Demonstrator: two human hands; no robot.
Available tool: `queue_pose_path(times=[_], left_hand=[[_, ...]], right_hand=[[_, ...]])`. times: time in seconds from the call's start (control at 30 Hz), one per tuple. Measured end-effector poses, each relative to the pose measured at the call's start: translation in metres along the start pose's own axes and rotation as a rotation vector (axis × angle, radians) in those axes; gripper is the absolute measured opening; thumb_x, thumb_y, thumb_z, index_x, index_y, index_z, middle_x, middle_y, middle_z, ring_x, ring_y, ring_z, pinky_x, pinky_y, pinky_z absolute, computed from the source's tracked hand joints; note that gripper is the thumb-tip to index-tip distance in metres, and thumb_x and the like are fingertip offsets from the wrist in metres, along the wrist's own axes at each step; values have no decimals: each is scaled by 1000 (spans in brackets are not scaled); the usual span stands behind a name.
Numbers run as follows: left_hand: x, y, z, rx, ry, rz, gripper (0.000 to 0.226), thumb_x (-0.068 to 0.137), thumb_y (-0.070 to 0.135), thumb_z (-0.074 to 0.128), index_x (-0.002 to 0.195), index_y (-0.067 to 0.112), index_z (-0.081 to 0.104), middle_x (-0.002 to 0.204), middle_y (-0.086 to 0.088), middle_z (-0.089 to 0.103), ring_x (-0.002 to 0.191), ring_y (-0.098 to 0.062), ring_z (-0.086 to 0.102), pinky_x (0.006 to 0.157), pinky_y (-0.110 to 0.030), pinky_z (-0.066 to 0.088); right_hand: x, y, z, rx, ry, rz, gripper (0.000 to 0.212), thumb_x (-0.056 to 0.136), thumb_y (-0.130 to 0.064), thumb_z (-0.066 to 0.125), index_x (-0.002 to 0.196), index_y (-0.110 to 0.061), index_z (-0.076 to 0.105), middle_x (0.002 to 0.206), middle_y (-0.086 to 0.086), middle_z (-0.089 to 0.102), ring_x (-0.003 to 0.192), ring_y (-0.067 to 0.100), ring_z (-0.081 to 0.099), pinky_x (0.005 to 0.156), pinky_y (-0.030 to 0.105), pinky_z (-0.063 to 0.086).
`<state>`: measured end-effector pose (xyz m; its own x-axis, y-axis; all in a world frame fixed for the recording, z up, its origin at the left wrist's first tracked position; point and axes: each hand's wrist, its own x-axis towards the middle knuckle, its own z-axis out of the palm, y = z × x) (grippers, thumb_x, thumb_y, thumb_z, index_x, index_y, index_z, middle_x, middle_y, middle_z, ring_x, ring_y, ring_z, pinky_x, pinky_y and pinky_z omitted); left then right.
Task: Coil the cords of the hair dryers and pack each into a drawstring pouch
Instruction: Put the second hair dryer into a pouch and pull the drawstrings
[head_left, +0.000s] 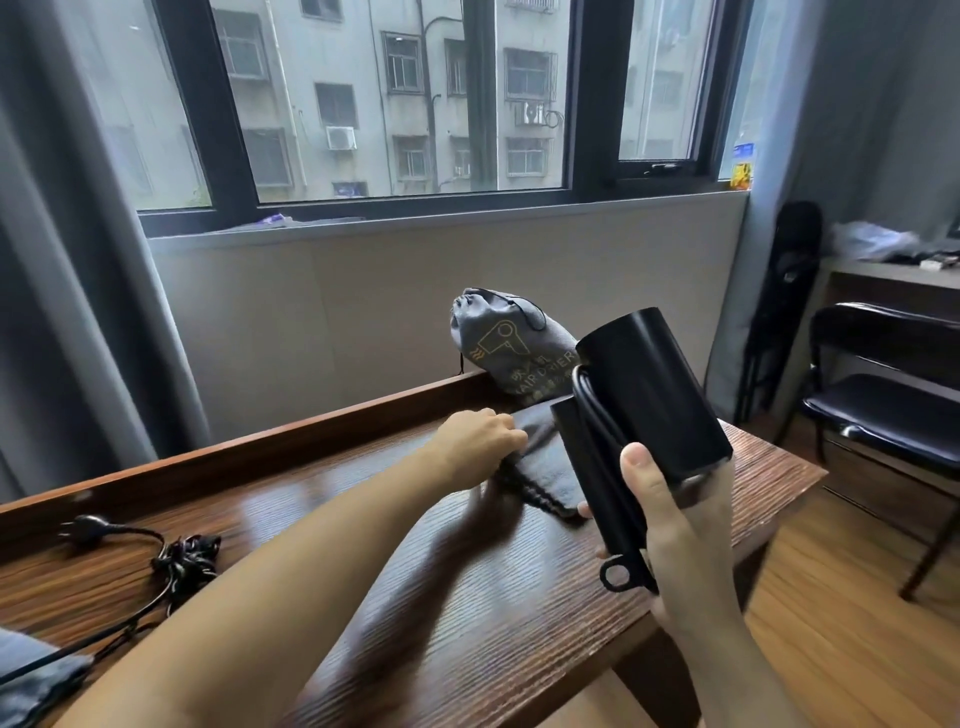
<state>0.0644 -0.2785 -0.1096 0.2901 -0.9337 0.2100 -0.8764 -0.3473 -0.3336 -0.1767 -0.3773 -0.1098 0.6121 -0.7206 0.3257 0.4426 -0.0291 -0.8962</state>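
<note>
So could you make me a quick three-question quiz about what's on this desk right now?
1. True or false: the right hand holds a folded black hair dryer with its cord bundled against the handle.
2. What is the left hand gripping: A) the plug, B) the flat grey drawstring pouch, C) the chair?
3. Fill in: the filled pouch stands at the desk's ___ edge, below the window.

Key: 1 true; 2 B; 3 far.
</note>
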Motion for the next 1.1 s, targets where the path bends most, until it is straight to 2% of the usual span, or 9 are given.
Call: queue_pose_path(times=[0.1, 0.2, 0.3, 0.4, 0.57, 0.67, 0.77, 0.87, 1.1], left_hand=[[-10, 5, -7, -142, 188, -112, 10, 90, 12, 56, 93, 14, 65, 84, -7, 71, 81, -36, 69, 61, -44, 55], [-32, 13, -28, -452, 394, -385, 6, 96, 22, 57, 97, 17, 59, 77, -5, 69, 75, -32, 64, 66, -44, 52], [-64, 14, -60, -688, 558, -548, 13, 92, 15, 61, 98, 20, 51, 60, 2, 59, 56, -18, 53, 62, -39, 49], [-104, 10, -96, -762, 659, -651, 21, 88, 10, 62, 89, 24, 46, 57, -2, 56, 51, -15, 44, 58, -36, 46], [-168, 3, -139, -391, 628, -492, 14, 95, 11, 53, 97, 24, 48, 72, 7, 51, 64, -20, 46, 59, -40, 48], [-201, 4, -146, -246, 543, -390, 14, 92, 4, 52, 94, 18, 56, 106, 3, 55, 74, -24, 55, 62, -43, 53], [-229, 6, -148, -218, 476, -373, 24, 80, 2, 45, 76, 18, 62, 132, -2, 57, 87, -25, 66, 69, -41, 57], [-249, 6, -151, -139, 377, -404, 36, 69, -10, 57, 81, 17, 76, 132, -9, 62, 107, -30, 66, 77, -44, 61], [-271, 6, -155, -202, 458, -536, 48, 83, -16, 53, 111, 14, 78, 122, -4, 60, 103, -25, 65, 91, -32, 54]], right_hand=[[-1, -1, 0, -9, -16, -18, 68, 72, -56, 82, 127, -35, 48, 119, 16, 66, 91, 46, 73, 58, 50, 61], [-4, -4, 4, -24, -31, -42, 67, 73, -55, 84, 128, -38, 49, 120, 11, 68, 99, 44, 72, 68, 48, 62], [-9, -13, 17, -19, -78, -55, 59, 80, -44, 85, 125, -36, 48, 115, 6, 69, 85, 41, 75, 59, 44, 62], [-15, -18, 34, -11, -142, -50, 63, 79, -39, 79, 131, -35, 45, 115, -1, 66, 81, 32, 77, 54, 39, 62], [-29, -17, 62, 17, -204, -39, 71, 74, -52, 85, 131, -40, 45, 124, 7, 66, 100, 41, 73, 67, 50, 65], [-39, -23, 73, 71, -247, -23, 63, 82, -35, 87, 130, -34, 45, 117, 16, 67, 84, 45, 74, 52, 39, 60], [-47, -31, 82, 76, -275, -44, 59, 85, -21, 79, 132, -28, 44, 107, 4, 69, 69, 31, 75, 45, 36, 57], [-54, -35, 88, 29, -323, -102, 62, 85, -10, 79, 134, -27, 44, 101, -11, 70, 76, 15, 74, 53, 24, 57], [-65, -42, 104, -17, -444, -167, 67, 84, -3, 81, 132, -34, 45, 99, -10, 69, 77, 11, 70, 61, 23, 58]])
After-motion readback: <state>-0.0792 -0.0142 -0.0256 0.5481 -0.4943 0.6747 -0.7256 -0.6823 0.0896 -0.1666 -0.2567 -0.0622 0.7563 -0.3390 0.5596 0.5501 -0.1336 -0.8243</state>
